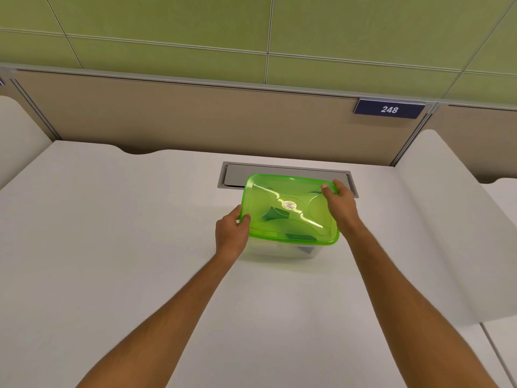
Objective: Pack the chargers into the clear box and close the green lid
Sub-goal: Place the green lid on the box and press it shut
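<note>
A translucent green lid (291, 210) lies on top of the clear box (277, 250) in the middle of the white desk. Dark shapes, likely the chargers (272, 214), show dimly through the lid and the box wall. My left hand (232, 231) grips the lid's near left edge, thumb on top. My right hand (340, 203) holds the far right corner, fingers over the rim. Whether the lid is fully seated I cannot tell.
A grey cable hatch (235, 175) is set into the white desk (112, 247) just behind the box. A beige partition (195, 121) with a sign reading 248 (389, 109) closes the back. White side panels (436, 219) stand at left and right.
</note>
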Demonstrator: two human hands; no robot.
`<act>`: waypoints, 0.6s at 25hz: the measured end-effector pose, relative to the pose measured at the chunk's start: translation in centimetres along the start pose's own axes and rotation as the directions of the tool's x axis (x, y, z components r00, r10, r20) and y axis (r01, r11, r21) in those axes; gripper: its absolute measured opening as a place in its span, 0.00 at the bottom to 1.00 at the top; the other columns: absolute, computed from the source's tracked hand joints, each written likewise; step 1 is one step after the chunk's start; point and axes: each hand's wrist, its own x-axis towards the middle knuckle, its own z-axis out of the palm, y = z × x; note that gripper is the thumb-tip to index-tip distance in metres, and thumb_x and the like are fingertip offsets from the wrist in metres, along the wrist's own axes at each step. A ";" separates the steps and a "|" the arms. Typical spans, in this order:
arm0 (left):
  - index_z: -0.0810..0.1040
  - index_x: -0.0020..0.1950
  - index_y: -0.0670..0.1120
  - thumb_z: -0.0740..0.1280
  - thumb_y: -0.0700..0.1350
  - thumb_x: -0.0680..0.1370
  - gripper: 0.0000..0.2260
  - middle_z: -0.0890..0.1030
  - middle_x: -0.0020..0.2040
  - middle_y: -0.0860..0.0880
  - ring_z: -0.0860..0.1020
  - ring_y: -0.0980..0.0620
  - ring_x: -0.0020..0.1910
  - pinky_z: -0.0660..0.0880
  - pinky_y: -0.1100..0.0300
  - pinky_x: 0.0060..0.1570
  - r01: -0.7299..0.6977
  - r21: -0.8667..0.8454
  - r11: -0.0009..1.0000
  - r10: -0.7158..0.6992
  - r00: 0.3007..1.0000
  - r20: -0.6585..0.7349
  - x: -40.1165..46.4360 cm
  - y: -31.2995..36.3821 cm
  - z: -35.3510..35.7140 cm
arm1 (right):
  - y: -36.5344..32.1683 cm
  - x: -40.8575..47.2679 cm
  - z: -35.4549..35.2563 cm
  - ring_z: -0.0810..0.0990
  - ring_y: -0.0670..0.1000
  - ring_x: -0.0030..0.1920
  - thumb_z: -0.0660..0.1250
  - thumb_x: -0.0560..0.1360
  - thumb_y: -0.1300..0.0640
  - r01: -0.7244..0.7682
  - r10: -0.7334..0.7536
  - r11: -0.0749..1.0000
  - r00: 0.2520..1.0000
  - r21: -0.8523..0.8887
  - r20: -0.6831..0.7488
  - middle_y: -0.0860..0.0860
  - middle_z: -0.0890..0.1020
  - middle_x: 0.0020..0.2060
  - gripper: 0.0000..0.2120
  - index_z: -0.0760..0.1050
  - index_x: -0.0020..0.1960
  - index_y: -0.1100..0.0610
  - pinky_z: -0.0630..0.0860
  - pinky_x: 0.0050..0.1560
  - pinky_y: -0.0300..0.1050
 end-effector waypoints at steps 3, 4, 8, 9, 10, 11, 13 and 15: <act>0.80 0.52 0.44 0.64 0.42 0.76 0.08 0.79 0.35 0.40 0.75 0.38 0.35 0.74 0.49 0.38 -0.059 0.121 0.991 0.060 0.998 -0.006 -0.1 -0.2 -0.4 | 0.9 0.9 0.9 0.66 0.56 0.73 0.63 0.78 0.48 0.000 0.011 0.987 0.998 -0.161 0.068 0.56 0.67 0.74 0.30 0.59 0.76 0.58 0.64 0.72 0.49; 0.80 0.53 0.45 0.64 0.41 0.75 0.09 0.80 0.37 0.38 0.75 0.38 0.36 0.74 0.48 0.39 -0.067 0.153 0.986 0.069 0.998 -0.005 0.0 -0.2 -0.5 | 1.0 1.1 1.2 0.65 0.57 0.74 0.62 0.79 0.48 0.004 0.012 0.980 0.996 -0.198 0.083 0.56 0.66 0.74 0.31 0.58 0.77 0.58 0.63 0.72 0.49; 0.78 0.61 0.47 0.65 0.40 0.74 0.15 0.81 0.41 0.36 0.78 0.38 0.42 0.76 0.48 0.43 -0.054 0.232 0.971 0.053 0.999 0.010 0.2 -0.6 -0.5 | 1.4 2.1 2.2 0.64 0.58 0.74 0.61 0.79 0.49 0.023 0.006 0.958 0.995 -0.285 0.101 0.57 0.65 0.75 0.30 0.57 0.77 0.60 0.62 0.71 0.49; 0.78 0.62 0.48 0.65 0.40 0.74 0.16 0.81 0.42 0.36 0.78 0.38 0.43 0.76 0.49 0.43 -0.047 0.240 0.970 0.045 0.999 0.015 0.3 -0.8 -0.5 | 1.5 2.3 2.4 0.64 0.59 0.74 0.61 0.79 0.50 0.029 0.003 0.950 0.995 -0.310 0.101 0.58 0.65 0.74 0.30 0.57 0.77 0.60 0.62 0.71 0.49; 0.77 0.63 0.49 0.65 0.41 0.74 0.17 0.80 0.43 0.36 0.78 0.38 0.44 0.76 0.49 0.43 -0.035 0.245 0.969 0.032 0.999 0.019 0.3 -1.0 -0.5 | 1.6 2.4 2.5 0.65 0.59 0.73 0.60 0.80 0.50 0.034 0.001 0.942 0.995 -0.334 0.103 0.58 0.66 0.74 0.30 0.57 0.76 0.60 0.62 0.71 0.50; 0.76 0.65 0.50 0.65 0.41 0.75 0.18 0.80 0.44 0.37 0.78 0.39 0.44 0.75 0.51 0.43 -0.019 0.251 0.968 0.015 1.000 0.019 0.4 -1.2 -0.5 | 1.8 2.5 2.7 0.65 0.60 0.73 0.60 0.80 0.50 0.038 0.001 0.934 0.994 -0.354 0.108 0.59 0.66 0.74 0.29 0.57 0.76 0.60 0.63 0.71 0.50; 0.74 0.67 0.51 0.65 0.43 0.76 0.19 0.79 0.44 0.39 0.77 0.42 0.42 0.72 0.54 0.42 0.010 0.252 0.968 -0.015 1.000 0.018 0.4 -1.8 -0.4 | 2.3 2.6 3.1 0.65 0.60 0.73 0.59 0.80 0.50 0.052 -0.001 0.917 0.992 -0.395 0.128 0.59 0.66 0.74 0.28 0.58 0.76 0.60 0.63 0.71 0.51; 0.73 0.68 0.51 0.64 0.44 0.77 0.19 0.79 0.42 0.40 0.76 0.43 0.40 0.71 0.55 0.41 0.026 0.227 0.974 -0.032 0.999 0.023 0.2 -2.3 -0.1 | 2.8 2.7 3.4 0.66 0.60 0.73 0.58 0.81 0.50 0.086 -0.021 0.888 0.989 -0.452 0.146 0.59 0.66 0.74 0.27 0.58 0.76 0.60 0.64 0.70 0.52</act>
